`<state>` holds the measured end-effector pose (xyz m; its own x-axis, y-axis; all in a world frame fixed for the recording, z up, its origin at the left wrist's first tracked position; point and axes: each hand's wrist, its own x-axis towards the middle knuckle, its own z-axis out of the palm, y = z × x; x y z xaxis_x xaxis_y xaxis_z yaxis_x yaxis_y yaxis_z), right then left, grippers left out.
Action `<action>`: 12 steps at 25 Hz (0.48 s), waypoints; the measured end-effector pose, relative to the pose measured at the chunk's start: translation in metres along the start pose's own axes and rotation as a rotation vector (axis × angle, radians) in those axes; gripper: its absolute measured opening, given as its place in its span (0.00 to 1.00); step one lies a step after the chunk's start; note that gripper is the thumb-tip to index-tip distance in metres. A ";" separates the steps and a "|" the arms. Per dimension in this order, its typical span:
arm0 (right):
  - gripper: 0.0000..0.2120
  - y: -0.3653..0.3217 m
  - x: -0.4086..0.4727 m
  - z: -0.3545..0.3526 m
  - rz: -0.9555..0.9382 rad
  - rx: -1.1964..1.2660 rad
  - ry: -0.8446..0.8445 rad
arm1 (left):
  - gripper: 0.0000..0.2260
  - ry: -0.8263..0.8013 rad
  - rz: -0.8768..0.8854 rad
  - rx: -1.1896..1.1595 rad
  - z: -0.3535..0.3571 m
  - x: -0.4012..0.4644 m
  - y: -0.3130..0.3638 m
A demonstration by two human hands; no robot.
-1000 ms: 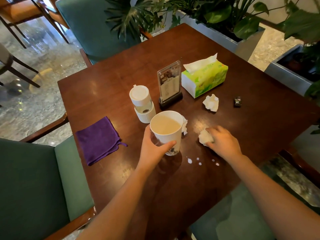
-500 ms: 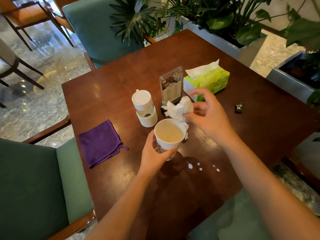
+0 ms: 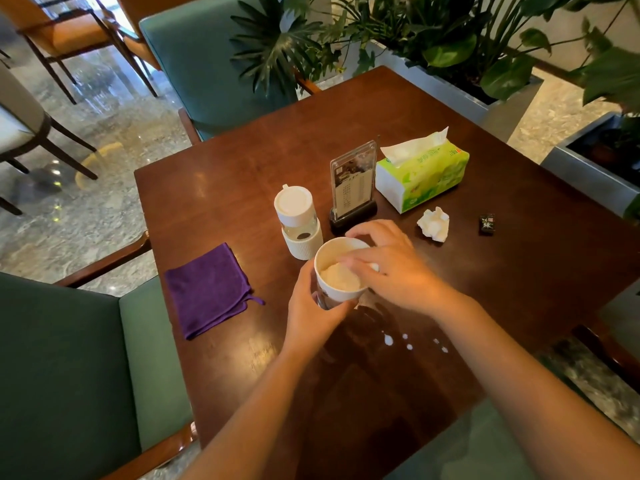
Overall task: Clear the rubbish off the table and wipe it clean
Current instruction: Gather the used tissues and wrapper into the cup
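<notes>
My left hand (image 3: pixel 311 306) grips the paper cup (image 3: pixel 341 271) while my right hand (image 3: pixel 388 268) stuffs a tissue wad (image 3: pixel 341 277) inside; pushing too hard could tip it onto the spilled drops (image 3: pixel 408 342) just below my right wrist.

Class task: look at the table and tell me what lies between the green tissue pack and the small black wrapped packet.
In the head view, bare brown tabletop separates the green tissue pack from the small black wrapped packet. The crumpled white tissue ball lies nearby, nearer the person, beside that stretch.
</notes>
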<state>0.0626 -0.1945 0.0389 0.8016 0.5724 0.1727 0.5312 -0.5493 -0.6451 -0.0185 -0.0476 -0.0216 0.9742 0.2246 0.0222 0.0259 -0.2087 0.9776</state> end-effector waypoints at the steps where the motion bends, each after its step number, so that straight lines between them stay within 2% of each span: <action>1: 0.14 0.009 -0.003 -0.002 0.025 0.087 0.061 | 0.32 0.012 -0.013 0.009 -0.002 0.000 -0.002; 2: 0.13 0.021 -0.006 -0.002 0.059 0.096 0.131 | 0.33 0.023 -0.028 0.021 -0.003 0.000 -0.004; 4: 0.14 0.050 -0.010 0.003 0.183 -0.057 0.192 | 0.34 0.044 -0.063 0.037 -0.006 0.001 -0.008; 6: 0.20 0.074 -0.011 0.014 0.307 -0.268 0.080 | 0.35 0.066 -0.086 0.031 -0.007 0.001 -0.012; 8: 0.25 0.090 -0.010 0.030 0.331 -0.390 -0.115 | 0.35 0.079 -0.100 0.030 -0.007 0.002 -0.016; 10: 0.25 0.100 -0.005 0.047 0.294 -0.396 -0.224 | 0.36 0.087 -0.106 0.044 -0.008 0.003 -0.019; 12: 0.21 0.104 0.001 0.061 0.278 -0.350 -0.236 | 0.36 0.095 -0.107 0.072 -0.011 0.003 -0.021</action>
<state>0.1013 -0.2138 -0.0735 0.8637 0.4748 -0.1691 0.3986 -0.8488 -0.3473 -0.0183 -0.0321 -0.0399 0.9394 0.3378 -0.0587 0.1482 -0.2457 0.9579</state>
